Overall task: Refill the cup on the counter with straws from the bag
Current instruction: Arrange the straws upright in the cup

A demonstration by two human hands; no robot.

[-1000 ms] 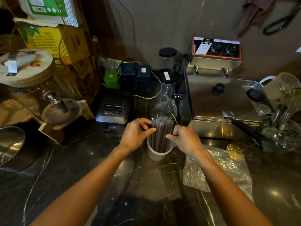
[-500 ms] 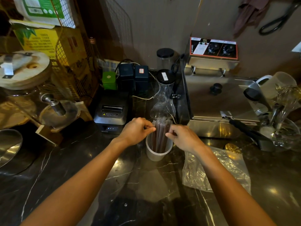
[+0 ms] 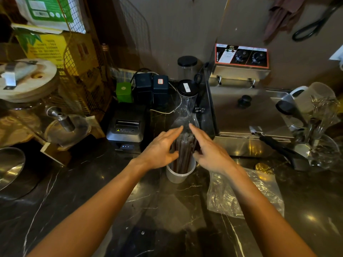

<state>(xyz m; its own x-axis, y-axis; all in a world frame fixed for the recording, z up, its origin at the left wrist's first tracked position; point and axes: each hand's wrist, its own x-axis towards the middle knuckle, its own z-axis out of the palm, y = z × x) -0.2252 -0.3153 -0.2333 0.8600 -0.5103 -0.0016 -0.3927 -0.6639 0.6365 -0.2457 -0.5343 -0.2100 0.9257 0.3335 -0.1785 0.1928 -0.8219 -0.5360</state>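
The straws stand upright in the cup on the worktop, directly between the left hand and right hand. Both hands are spread and released, flanking the bundle equally; the bag lies flat behind the right hand.

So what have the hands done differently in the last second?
Both hands opened: the left hand and right hand let go of the straws, fingers now stretched flat along the bundle's sides. The cup and the plastic bag stayed where they were on the counter.
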